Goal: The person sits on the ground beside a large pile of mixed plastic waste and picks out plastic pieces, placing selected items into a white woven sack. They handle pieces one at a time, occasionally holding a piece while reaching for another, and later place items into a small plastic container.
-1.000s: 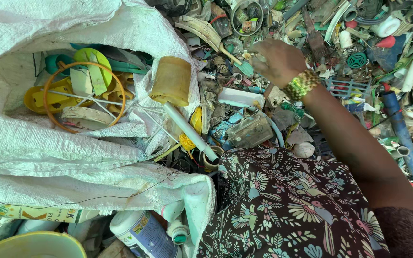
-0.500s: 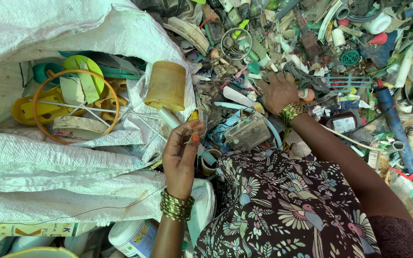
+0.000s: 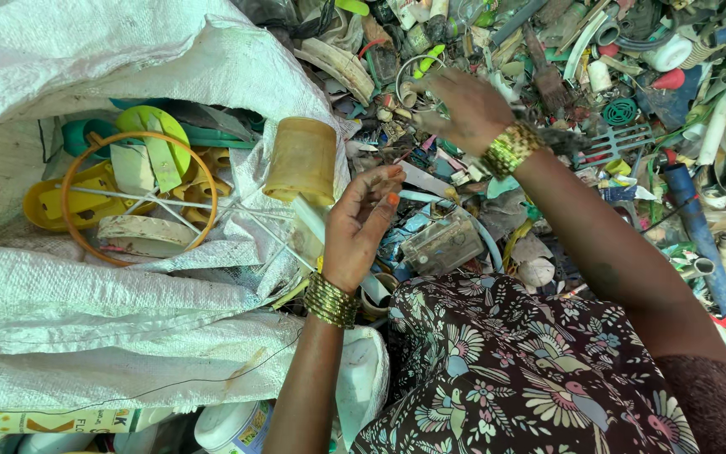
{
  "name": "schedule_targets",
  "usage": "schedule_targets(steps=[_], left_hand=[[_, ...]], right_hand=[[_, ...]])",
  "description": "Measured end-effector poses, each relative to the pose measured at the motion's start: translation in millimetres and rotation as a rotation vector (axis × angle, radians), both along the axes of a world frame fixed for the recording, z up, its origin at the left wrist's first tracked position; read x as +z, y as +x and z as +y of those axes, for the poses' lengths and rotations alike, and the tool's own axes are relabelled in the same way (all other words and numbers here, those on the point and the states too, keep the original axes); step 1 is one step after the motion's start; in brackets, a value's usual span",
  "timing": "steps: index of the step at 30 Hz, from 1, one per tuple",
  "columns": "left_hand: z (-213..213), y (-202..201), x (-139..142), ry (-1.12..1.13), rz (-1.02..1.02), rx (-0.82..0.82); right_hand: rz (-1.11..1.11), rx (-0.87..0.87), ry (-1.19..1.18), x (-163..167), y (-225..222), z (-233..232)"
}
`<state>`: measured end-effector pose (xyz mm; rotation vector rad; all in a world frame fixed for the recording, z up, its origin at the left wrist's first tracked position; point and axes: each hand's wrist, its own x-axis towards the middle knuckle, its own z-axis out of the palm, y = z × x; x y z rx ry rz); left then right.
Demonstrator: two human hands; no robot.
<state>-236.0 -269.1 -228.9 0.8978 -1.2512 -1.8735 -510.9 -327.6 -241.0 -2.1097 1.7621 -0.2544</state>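
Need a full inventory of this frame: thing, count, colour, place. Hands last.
woven sack: 1, white, left, mouth open
hoop: 1, orange, inside the sack
disc: 1, lime green, inside the sack, upper part
cup: 1, amber, tilted at the sack's mouth
scrap heap: many mixed plastic pieces, mixed colours, top and right
grid piece: 1, blue, right of the wrist
pipe: 1, blue, far right
clear box: 1, see-through, centre, below the hands
floral cloth: 1, dark with flowers, bottom centre over the lap
bracelets: gold, one stack on each wrist
left hand: centre, by the sack's mouth, fingers pinched together
right hand: top centre, on the heap
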Motion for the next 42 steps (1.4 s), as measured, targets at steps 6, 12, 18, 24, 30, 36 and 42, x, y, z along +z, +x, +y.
schedule_targets(steps=[6, 12, 18, 24, 30, 36, 42], left_hand=[[-25, -6, -21, 0.159, 0.036, -0.012], [-25, 12, -26, 0.374, 0.255, 0.126], [-23, 8, -26, 0.386, 0.297, 0.157], [-23, 14, -25, 0.365, 0.378, 0.135], [-22, 14, -28, 0.429, 0.418, 0.172], [-17, 6, -30, 0.388, 0.340, 0.238], [-16, 6, -31, 0.410, 0.362, 0.233]], right_hand=[[0.028, -0.055, -0.374, -37, 96, -111], [0.102, -0.131, -0.205, -67, 96, -59], [-0.113, -0.251, 0.000, -58, 12, 15], [-1.029, -0.569, 0.114, -23, -9, 58], [-1.143, -0.358, 0.386, 18, 39, 74], [-0.580, -0.350, 0.024, -30, 11, 47], [0.208, -0.229, -0.029, -80, -42, 88]])
